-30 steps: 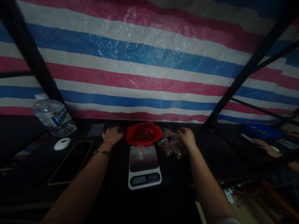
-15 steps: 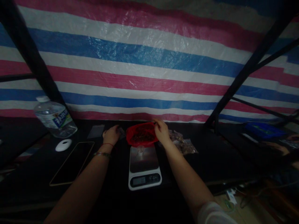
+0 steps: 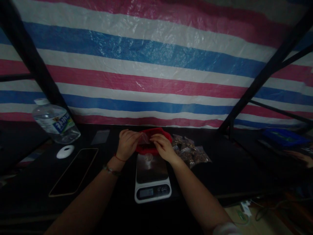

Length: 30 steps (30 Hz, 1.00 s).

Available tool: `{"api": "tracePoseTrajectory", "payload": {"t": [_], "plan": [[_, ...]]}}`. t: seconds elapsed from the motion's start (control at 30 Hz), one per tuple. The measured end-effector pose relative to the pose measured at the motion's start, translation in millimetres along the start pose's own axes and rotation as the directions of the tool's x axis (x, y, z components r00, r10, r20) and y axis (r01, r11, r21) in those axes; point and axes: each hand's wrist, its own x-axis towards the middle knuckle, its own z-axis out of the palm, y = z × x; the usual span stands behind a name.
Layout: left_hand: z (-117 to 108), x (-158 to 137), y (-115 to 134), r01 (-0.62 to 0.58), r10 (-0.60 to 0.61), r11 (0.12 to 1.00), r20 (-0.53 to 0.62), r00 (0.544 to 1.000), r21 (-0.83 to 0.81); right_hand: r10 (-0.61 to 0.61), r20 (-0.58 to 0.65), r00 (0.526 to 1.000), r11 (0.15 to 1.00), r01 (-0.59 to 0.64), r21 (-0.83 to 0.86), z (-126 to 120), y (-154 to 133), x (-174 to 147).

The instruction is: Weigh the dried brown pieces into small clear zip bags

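My left hand [image 3: 128, 143] pinches a small clear plastic bag [image 3: 144, 138] above an opened red bag [image 3: 167, 134]. My right hand [image 3: 164, 147] is closed at the clear bag's right edge, its fingertips together there; the exact grip is hard to see in the dim light. Dark loose contents showed in the red bag earlier; my hands now mostly cover them. Just in front of the red bag is a white kitchen scale [image 3: 153, 192] with a dark plate and a lit display. A small clear round cup [image 3: 148, 158] rests at the plate's back edge.
Several filled clear packets [image 3: 192, 153] lie right of the red bag. A flat clear bag [image 3: 100, 137], a white mouse-shaped object [image 3: 65, 151], a phone [image 3: 74, 173] and a large water bottle [image 3: 56, 122] are on the left. Another person's hand [image 3: 299, 158] shows near a blue item [image 3: 283, 138].
My left hand has moved right with the small clear bag, over the red bag. My right hand has left the red bag's rim and come inward to the clear bag's edge.
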Motion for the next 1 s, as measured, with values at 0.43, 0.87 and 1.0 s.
{"api": "tracePoseTrajectory", "payload": {"t": [0.43,0.87,1.0], "plan": [[13,-8,-1,0.306,-0.272,0.916,0.159,0.949,-0.262,0.113,-0.101,0.988,0.994,-0.112,0.02,5,15,-3],[23,-11,-2,0.496,-0.457,0.808,0.194,0.868,-0.316,0.146,-0.067,0.987,0.989,-0.144,0.026,5,16,-1],[22,-10,-1,0.419,-0.415,0.859,0.079,0.906,-0.294,0.181,-0.124,0.976,0.983,-0.176,0.055,3,17,1]]}}
